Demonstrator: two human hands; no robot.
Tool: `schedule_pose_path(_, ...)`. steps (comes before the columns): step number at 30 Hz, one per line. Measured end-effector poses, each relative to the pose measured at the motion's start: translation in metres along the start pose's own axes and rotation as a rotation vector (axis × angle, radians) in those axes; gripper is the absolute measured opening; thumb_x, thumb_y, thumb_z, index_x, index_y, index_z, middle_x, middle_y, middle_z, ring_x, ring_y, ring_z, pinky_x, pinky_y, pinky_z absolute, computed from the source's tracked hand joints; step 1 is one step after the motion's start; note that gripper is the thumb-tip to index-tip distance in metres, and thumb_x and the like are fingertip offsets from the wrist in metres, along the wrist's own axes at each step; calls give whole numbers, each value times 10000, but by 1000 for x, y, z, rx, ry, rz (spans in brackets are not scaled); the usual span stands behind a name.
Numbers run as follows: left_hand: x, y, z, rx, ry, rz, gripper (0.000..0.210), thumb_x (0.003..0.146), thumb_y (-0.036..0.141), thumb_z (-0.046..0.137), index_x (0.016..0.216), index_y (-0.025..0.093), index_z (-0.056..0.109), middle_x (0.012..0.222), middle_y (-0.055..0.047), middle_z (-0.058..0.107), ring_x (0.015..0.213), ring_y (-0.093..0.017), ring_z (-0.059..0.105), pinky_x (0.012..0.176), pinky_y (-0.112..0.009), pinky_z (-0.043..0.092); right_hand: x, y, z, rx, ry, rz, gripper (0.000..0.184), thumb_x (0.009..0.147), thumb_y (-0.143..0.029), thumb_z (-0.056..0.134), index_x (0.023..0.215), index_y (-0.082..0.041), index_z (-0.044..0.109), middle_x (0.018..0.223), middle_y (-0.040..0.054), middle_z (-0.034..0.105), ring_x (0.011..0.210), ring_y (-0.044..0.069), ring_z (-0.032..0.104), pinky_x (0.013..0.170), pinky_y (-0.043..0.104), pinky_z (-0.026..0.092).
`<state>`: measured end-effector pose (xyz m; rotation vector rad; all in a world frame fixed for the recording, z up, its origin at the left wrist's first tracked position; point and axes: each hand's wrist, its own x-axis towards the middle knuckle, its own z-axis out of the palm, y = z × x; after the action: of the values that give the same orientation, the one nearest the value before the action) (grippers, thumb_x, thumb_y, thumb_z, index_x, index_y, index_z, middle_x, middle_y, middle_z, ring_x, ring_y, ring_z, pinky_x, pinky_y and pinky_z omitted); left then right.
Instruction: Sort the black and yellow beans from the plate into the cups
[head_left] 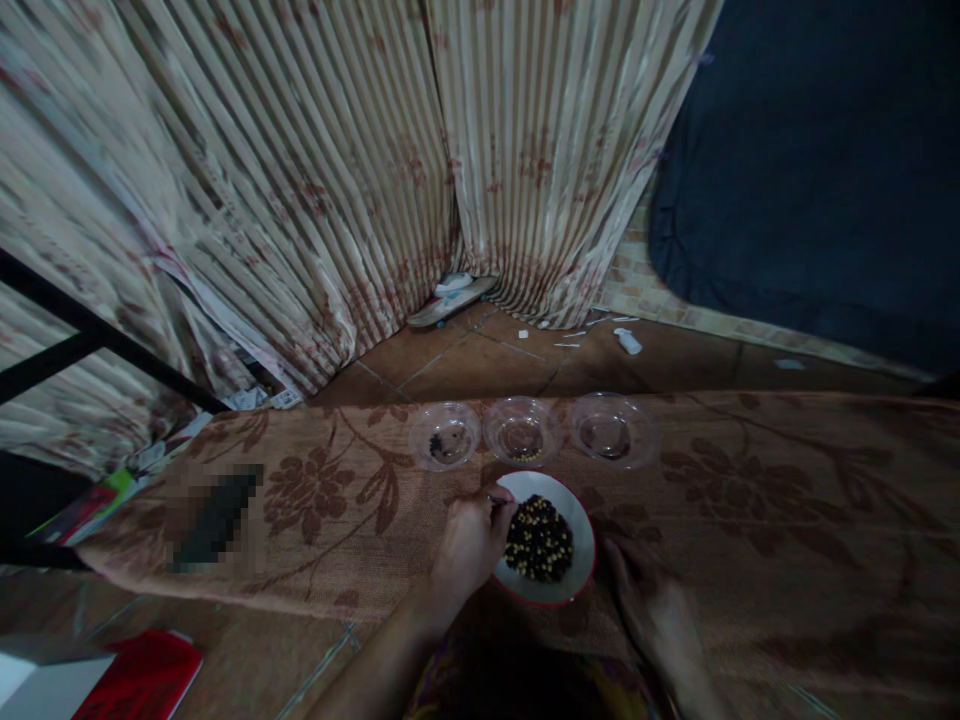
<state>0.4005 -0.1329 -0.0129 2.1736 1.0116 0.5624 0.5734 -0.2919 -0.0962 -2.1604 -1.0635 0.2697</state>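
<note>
Striped curtains (330, 180) hung at the back, a skateboard (450, 304) lying at their foot on a tiled floor (472, 350). Dark fabric (817, 150) filled the upper right. Foreground: one brown floral cloth (750, 500), spread wide. Item: a white bowl (577, 565), red at the rim, stood on the cloth in front of the person and held mixed black and yellow beans (538, 540). Items, three: clear cups in a row just beyond it; the left cup (427, 455) held a few dark beans, the middle cup (517, 405) some yellow ones, the right cup (611, 405) a little dark matter. Left hand (472, 545): at the bowl's left side, fingertips pinched on a thin tool (501, 499) above the beans. Right hand (660, 605): just beside the bowl's right side, dim and blurred; whether its fingers were together or apart could not be told.
</note>
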Motion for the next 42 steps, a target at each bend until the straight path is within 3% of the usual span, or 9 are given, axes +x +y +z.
schedule_pose_path(15,0,0,-4,-61,-1,-28,197,868,205,505,791,193,685,733,-8,712,671,-129,656,602,-188,466,0,-1,-1,-34,14,-32,443,930,-499,366,977,-222,708,1029,77,732,872,225,709,726,310,545)
schedule_pose_path(27,3,2,-11,-45,27,-38,160,858,202,536,868,194,696,773,-10,723,685,-127,658,607,-182,465,0,0,-1,-51,30,-52,439,940,-491,365,1018,-221,703,1018,73,733,875,220,710,727,295,539)
schedule_pose_path(42,1,0,-1,-33,-8,-10,179,879,221,525,813,202,690,805,-25,741,748,-150,690,657,-195,499,0,1,-1,-52,16,-51,428,942,-488,368,1021,-228,698,1044,61,726,912,222,700,748,308,543)
